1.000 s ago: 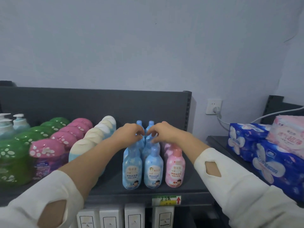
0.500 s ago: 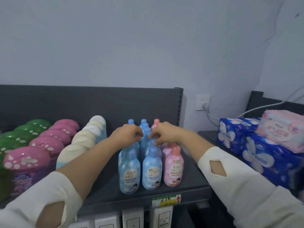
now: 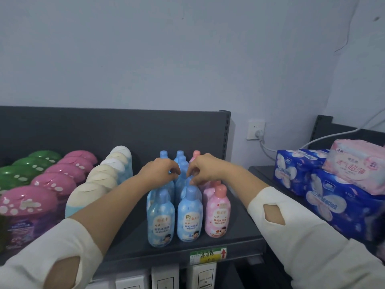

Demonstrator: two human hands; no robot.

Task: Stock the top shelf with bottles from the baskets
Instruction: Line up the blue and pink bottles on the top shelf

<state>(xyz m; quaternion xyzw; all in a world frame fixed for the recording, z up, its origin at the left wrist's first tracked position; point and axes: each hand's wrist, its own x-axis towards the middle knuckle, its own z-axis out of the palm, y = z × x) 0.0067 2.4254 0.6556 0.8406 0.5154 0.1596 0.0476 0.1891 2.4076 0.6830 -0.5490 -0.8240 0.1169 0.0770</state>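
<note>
Since both hands sit over the same cluster, the relation I watch is vertical. The blue bottles (image 3: 160, 222) stand upright in 2 rows running from the front edge of the top shelf (image 3: 235, 232) toward its back panel, and the hands come down on their caps from straight above.

My right hand (image 3: 206, 168) has its thumb and forefinger pinched on the cap of a blue bottle in the right-hand blue row, 1 place behind the front bottle. My left hand (image 3: 160, 171) is curled over the left-hand blue row, thumb and forefinger nearly meeting. The cap beneath is hidden by the fingers, so I cannot tell whether it holds anything.

The pink bottles (image 3: 217, 213) form 1 row just beside the blue ones, toward the right end of the shelf, and the right hand is the nearer to them. The mushroom-capped bottles (image 3: 27, 201) fill the left end, well apart from the hands.

I judge this to be straightening, not placing. Any nudge should go along the rows, because a sideways push would tip these tall bottles into their neighbours. No basket is in view.
</note>
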